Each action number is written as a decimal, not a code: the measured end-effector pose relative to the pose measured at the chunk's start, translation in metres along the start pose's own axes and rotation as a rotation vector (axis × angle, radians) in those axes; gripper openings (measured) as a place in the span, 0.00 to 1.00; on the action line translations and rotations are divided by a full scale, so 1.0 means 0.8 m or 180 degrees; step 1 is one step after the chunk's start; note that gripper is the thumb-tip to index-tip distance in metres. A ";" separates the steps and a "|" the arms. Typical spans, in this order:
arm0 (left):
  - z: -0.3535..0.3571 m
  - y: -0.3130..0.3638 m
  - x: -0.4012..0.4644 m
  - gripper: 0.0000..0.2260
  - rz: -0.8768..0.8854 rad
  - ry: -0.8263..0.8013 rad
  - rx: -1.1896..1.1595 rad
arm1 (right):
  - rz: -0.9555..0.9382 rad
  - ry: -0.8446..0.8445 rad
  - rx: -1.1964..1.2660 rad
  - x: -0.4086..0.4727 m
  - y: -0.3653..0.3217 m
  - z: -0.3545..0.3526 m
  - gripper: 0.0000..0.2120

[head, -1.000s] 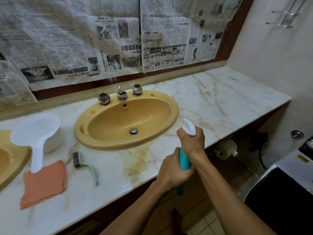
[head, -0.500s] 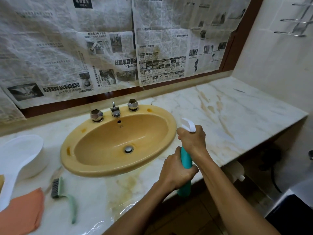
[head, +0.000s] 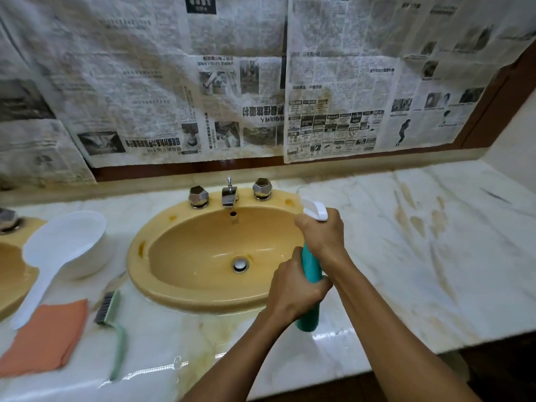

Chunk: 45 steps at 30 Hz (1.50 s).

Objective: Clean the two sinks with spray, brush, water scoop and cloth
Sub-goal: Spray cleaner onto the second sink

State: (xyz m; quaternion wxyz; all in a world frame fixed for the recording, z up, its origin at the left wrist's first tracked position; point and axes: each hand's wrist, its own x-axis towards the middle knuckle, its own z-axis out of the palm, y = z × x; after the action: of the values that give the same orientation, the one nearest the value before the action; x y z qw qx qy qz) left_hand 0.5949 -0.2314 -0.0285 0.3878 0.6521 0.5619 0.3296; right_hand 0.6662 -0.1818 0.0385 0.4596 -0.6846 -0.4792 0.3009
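Note:
Both my hands hold a teal spray bottle (head: pixel 311 268) with a white trigger head over the right rim of the yellow oval sink (head: pixel 162 288). My left hand (head: pixel 293 288) grips the bottle's body. Around the neck and trigger my right hand (head: pixel 323 235) is curled, the nozzle facing the basin. Part of a second yellow sink (head: pixel 11 274) shows at the left edge. Between the sinks lie a white water scoop (head: pixel 58 250), a green-handled brush (head: pixel 111 317) and an orange cloth (head: pixel 43 339).
The marble counter (head: pixel 420 256) is wet and stained near the front, with bare surface to the right of the sink. Chrome taps (head: pixel 229 194) stand behind the basin. Newspaper (head: pixel 261 82) covers the wall above. The counter's front edge runs just below my arms.
The bottle and both hands have come forward from in front of the counter edge to over the sink's right rim. The view has tilted up and closer to the counter.

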 end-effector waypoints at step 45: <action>-0.032 -0.086 -0.237 0.19 -0.0485 0.0039 -0.0278 | 0.0459 -0.0810 -0.0233 -0.233 0.027 0.041 0.15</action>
State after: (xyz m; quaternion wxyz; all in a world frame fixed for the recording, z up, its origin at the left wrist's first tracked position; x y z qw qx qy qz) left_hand 0.5107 -0.4108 -0.0754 0.4364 0.5879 0.5973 0.3273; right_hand 0.5789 -0.3472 0.0005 0.3471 -0.6898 -0.4938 0.3998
